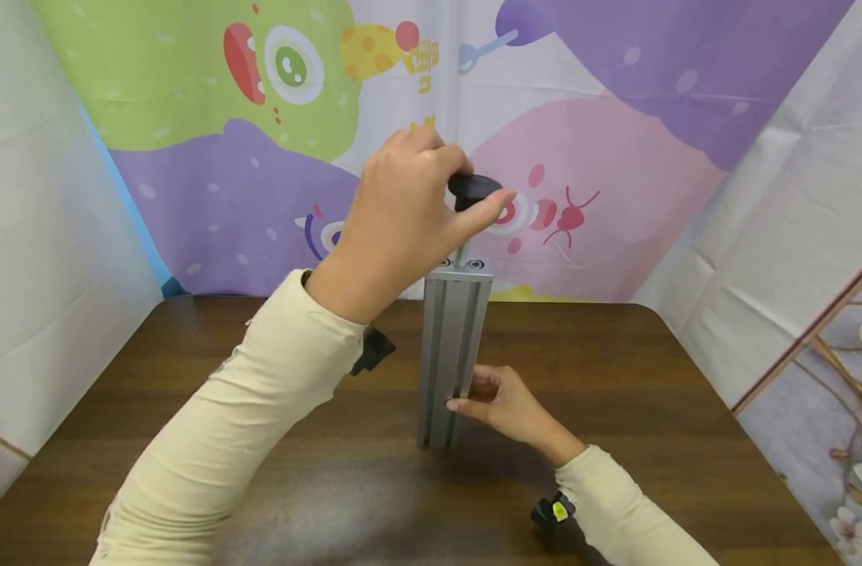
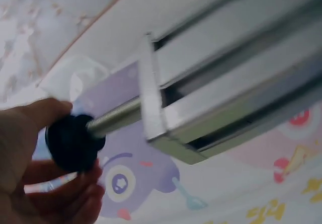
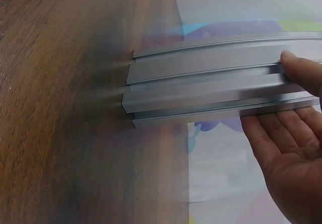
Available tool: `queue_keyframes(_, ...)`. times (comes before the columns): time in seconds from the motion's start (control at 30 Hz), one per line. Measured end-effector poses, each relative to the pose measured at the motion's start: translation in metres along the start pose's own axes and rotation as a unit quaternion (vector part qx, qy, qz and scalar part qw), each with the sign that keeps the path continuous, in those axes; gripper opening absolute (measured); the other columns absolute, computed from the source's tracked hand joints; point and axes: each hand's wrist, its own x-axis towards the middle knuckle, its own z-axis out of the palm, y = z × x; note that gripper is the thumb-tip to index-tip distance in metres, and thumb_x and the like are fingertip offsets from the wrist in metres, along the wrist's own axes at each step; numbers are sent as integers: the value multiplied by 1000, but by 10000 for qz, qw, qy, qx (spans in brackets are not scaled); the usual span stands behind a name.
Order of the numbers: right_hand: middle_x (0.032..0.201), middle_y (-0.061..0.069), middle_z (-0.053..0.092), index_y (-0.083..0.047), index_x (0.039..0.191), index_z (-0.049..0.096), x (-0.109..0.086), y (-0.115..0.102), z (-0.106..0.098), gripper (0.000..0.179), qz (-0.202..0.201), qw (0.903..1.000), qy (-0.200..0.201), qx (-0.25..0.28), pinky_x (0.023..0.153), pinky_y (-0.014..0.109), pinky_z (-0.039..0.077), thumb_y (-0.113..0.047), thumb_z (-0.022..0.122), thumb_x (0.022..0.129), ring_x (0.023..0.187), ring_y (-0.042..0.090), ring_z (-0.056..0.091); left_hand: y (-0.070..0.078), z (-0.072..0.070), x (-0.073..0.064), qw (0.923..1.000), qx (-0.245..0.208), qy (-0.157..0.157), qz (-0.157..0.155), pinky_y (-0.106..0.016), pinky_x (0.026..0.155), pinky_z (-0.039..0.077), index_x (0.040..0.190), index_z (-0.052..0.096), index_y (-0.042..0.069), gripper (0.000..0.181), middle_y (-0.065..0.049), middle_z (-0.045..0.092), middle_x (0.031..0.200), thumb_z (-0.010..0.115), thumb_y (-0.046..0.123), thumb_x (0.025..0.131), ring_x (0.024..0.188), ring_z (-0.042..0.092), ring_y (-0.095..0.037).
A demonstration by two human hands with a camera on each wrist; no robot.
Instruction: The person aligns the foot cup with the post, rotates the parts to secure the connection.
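A silver slotted aluminium profile (image 1: 447,354) stands upright over the table, with its lower end at or just above the wood. Its top carries an end plate (image 1: 459,275) with round screw heads. Out of that plate rises a threaded rod (image 2: 118,117), topped by a round black knob (image 1: 475,187). My left hand (image 1: 406,204) grips the knob between thumb and fingers; the left wrist view shows the fingers curled about it. Low on the profile's right side, my right hand (image 1: 512,409) holds it, with the thumb on one face and the fingers (image 3: 279,133) against another.
The brown wooden table (image 1: 318,487) spreads around the profile. A patterned cartoon cloth (image 1: 261,189) hangs behind its far edge, with white cloth (image 1: 42,204) along the left. A black wrist camera (image 1: 554,511) sits beside the right sleeve.
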Motion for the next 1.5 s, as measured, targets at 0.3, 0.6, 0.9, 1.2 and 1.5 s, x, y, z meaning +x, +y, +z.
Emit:
queue_keyframes(0.3, 109, 15, 69, 2, 114, 66, -1, -2, -1, 34, 45, 10000, 34, -22, 76, 28, 57, -12, 74, 84, 96, 20, 68, -29, -1, 8, 9382, -3328, -889, -328, -24, 82, 53, 103, 74, 1, 25, -8, 72, 95, 75, 15, 82, 85, 68, -12)
queue_keyframes(0.6, 105, 16, 70, 3, 112, 66, 0, -1, -2, 32, 76, 9999, 67, 18, 74, 29, 57, -12, 74, 84, 92, 20, 69, -57, 25, 9, 7972, -5771, -1558, -848, -38, 97, 48, 123, 61, -7, 32, -14, 68, 115, 58, 3, 92, 106, 65, -22)
queue_keyframes(0.9, 107, 16, 69, 2, 113, 66, 0, -1, 2, 32, 69, 10000, 39, 57, 75, 29, 57, -11, 73, 85, 94, 20, 69, -61, 29, 3, 7369, -6450, -1931, -601, -40, 108, 37, 135, 48, -9, 43, -20, 58, 129, 47, 7, 95, 124, 53, -29)
queue_keyframes(1.2, 108, 16, 69, 2, 113, 66, 0, -1, 2, 33, 43, 10000, 47, 30, 76, 29, 57, -12, 74, 84, 94, 20, 69, -36, 11, -6, 9417, -3239, -740, -527, -22, 97, 45, 133, 55, 3, 56, -6, 64, 121, 73, 27, 85, 112, 59, -11)
queue_keyframes(1.5, 109, 14, 69, 0, 115, 66, 0, 2, 1, 34, -3, 10000, 50, 26, 77, 29, 56, -11, 74, 84, 95, 19, 69, -13, 17, -10, 9895, -491, 1282, 442, -31, 69, 49, 90, 64, -4, 58, -13, 62, 84, 80, 49, 73, 76, 57, -23)
